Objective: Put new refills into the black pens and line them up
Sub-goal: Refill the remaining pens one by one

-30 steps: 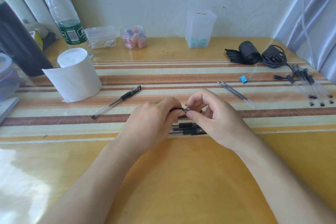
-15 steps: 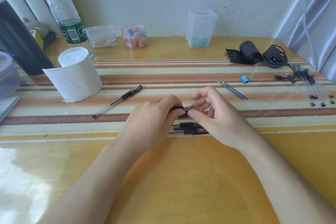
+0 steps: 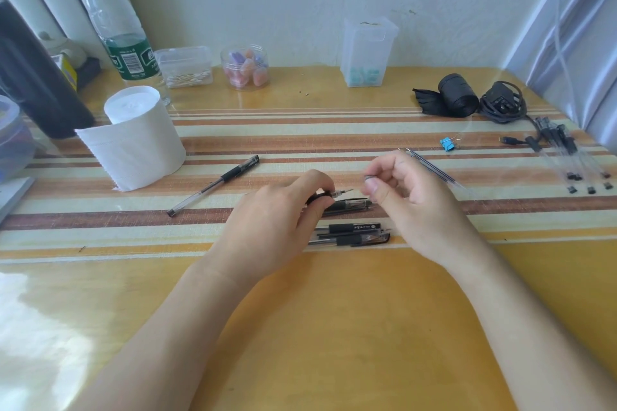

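Change: since a second earlier our right hand [image 3: 410, 207] had drawn away from our left hand [image 3: 277, 220], taking the small nose cone [image 3: 369, 179] off the pen [image 3: 325, 196].
Grips: left closed around the pen barrel, its refill tip [image 3: 345, 191] bared; right pinched the cone.
Advice: we judged it best to keep the barrel level and pull the refill straight out.
Lined-up pens: three capped black pens [image 3: 350, 234] lay side by side on the table [image 3: 334, 327], just beneath our hands.
Spare refills: thin refills [image 3: 434, 169] lay just behind our right hand.
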